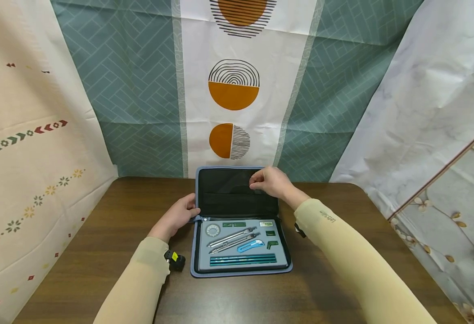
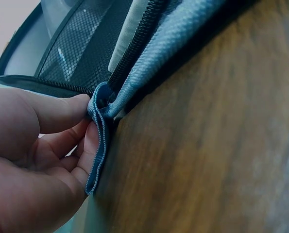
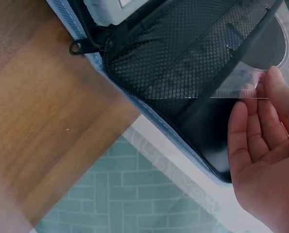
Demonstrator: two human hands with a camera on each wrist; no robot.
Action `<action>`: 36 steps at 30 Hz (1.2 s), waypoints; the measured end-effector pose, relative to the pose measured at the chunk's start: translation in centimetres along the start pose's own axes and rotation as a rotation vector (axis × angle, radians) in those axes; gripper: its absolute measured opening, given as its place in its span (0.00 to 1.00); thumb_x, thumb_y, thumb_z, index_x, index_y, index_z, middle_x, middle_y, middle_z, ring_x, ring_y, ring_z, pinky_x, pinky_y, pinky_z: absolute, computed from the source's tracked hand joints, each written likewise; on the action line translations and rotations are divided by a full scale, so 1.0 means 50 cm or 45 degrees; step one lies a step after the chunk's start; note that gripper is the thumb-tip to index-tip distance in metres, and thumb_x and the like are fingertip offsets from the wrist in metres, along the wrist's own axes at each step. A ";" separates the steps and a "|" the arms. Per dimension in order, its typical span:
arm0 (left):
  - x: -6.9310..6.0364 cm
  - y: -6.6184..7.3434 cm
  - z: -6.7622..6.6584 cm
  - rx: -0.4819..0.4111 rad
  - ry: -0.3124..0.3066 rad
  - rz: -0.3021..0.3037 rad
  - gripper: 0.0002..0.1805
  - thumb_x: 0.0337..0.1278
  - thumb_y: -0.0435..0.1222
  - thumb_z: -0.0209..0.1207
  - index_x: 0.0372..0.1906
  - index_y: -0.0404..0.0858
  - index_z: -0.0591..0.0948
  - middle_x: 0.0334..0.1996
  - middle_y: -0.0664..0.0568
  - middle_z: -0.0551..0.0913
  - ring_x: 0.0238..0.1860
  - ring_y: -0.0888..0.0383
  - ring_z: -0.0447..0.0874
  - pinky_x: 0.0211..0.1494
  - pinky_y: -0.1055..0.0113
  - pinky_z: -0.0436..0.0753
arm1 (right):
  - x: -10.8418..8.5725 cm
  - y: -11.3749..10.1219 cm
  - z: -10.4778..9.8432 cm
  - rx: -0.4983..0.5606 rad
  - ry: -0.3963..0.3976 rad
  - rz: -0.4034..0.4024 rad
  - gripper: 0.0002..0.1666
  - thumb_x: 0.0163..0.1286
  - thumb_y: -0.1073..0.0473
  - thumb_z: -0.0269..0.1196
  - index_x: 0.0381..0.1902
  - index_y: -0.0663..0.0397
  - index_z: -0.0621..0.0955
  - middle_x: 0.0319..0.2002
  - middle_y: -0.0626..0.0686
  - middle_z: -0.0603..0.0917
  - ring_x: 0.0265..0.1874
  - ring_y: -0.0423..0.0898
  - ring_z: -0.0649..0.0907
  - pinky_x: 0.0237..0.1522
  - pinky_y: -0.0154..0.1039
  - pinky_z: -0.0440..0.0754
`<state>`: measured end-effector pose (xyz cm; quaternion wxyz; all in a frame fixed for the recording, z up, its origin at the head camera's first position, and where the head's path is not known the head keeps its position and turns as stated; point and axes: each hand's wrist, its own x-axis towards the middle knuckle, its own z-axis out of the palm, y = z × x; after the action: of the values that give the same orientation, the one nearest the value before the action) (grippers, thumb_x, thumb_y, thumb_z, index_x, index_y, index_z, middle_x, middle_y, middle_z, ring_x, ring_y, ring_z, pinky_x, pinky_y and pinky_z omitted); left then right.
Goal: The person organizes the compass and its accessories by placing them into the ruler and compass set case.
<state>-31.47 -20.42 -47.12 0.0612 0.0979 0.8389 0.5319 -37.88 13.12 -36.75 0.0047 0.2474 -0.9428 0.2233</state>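
Note:
A blue zip case [image 1: 241, 273] lies open on the table, its dark lid raised towards the curtain. Between thumb and fingers, my left hand [image 1: 178, 216] pinches the blue fabric tab [image 2: 99, 145] at the case's left hinge side. At the upper right of the lid, my right hand [image 1: 275, 182] holds a clear protractor [image 3: 234, 88] with printed scales by its edge. Part of the protractor sits behind the lid's black mesh pocket [image 3: 176, 63]. A grey tray [image 1: 202, 261] in the case's base bears two metal compasses [image 1: 237, 240] and a blue cutter [image 1: 250, 245].
The tray also holds striped pencils [image 1: 242, 259], a round white dial-like piece [image 1: 212, 230], a white eraser-like block [image 1: 266, 224] and small green pieces [image 1: 272, 244]. Brown wood table [image 1: 139, 189] surrounds the case. A patterned curtain [image 1: 139, 90] hangs behind; a zip pull [image 3: 81, 47] juts from the case.

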 end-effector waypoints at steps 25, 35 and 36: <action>0.003 0.005 0.009 -0.002 0.005 -0.007 0.20 0.85 0.29 0.56 0.74 0.41 0.77 0.59 0.40 0.84 0.63 0.40 0.77 0.73 0.34 0.74 | -0.018 0.003 0.041 -0.169 -0.088 -0.025 0.05 0.79 0.54 0.73 0.46 0.47 0.93 0.40 0.43 0.93 0.41 0.44 0.88 0.54 0.51 0.86; 0.002 0.000 0.002 -0.004 0.015 -0.003 0.21 0.86 0.30 0.55 0.75 0.40 0.75 0.64 0.37 0.82 0.66 0.38 0.76 0.75 0.33 0.72 | -0.042 -0.018 0.039 -0.416 -0.033 -0.074 0.13 0.81 0.48 0.70 0.52 0.49 0.93 0.44 0.47 0.93 0.42 0.47 0.91 0.50 0.50 0.89; 0.002 -0.002 0.001 -0.004 0.017 -0.004 0.22 0.86 0.30 0.55 0.76 0.40 0.75 0.65 0.37 0.82 0.66 0.38 0.75 0.75 0.32 0.72 | -0.045 -0.020 0.038 -0.429 -0.022 -0.071 0.14 0.81 0.47 0.70 0.53 0.49 0.93 0.45 0.47 0.93 0.43 0.47 0.91 0.50 0.50 0.89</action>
<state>-31.57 -20.38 -47.24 0.0566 0.0931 0.8387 0.5336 -35.25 12.58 -38.32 0.0441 0.2712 -0.9597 0.0595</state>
